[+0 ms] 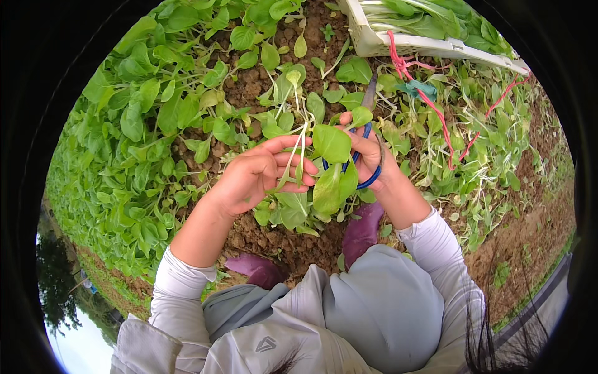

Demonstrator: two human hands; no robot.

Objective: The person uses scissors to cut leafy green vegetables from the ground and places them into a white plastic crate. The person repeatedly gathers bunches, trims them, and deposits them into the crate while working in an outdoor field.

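My left hand [261, 175] is palm up with its fingers spread, and thin white stems of a leafy green plant [303, 135] lie across the fingers. It is not plain whether the fingers grip them. My right hand [369, 152] has blue-handled scissors [370, 93] hooked on it, their dark blades pointing away from me. Its fingers are bent at a green leaf [331, 144] between the two hands. More broad leaves, one yellowing [327, 189], hang below that leaf.
Dense leafy greens [135, 117] grow at the left. A white plastic crate [369, 42] of cut greens stands at the top right, with a pink cord [432, 105] tied to it. Loose small plants [448, 187] litter the soil at right. Purple boots [362, 229] are below my hands.
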